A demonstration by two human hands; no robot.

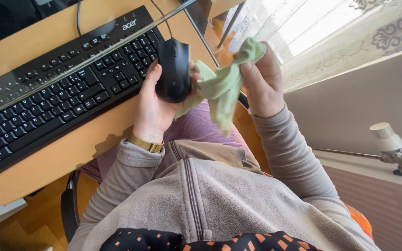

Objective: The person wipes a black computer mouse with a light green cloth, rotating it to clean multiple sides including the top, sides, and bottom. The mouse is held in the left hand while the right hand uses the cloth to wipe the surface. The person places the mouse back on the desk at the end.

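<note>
Left hand (pixel 152 104) clamped round black wired computer mouse (pixel 173 69), lifted off wooden worktop (pixel 47 158) | right hand (pixel 261 81) pinches pale green soft cloth (pixel 222 86) touching mouse's right side | wiping judged mid-way, remainder unclear.

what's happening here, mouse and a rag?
A seated person holds a black corded mouse in the left hand, lifted just off the edge of a wooden desk. The right hand grips a pale green cloth, which drapes down and touches the side of the mouse. A black keyboard lies on the desk beside them. The left wrist wears a gold watch. A radiator with a white knob stands to the person's right.
</note>
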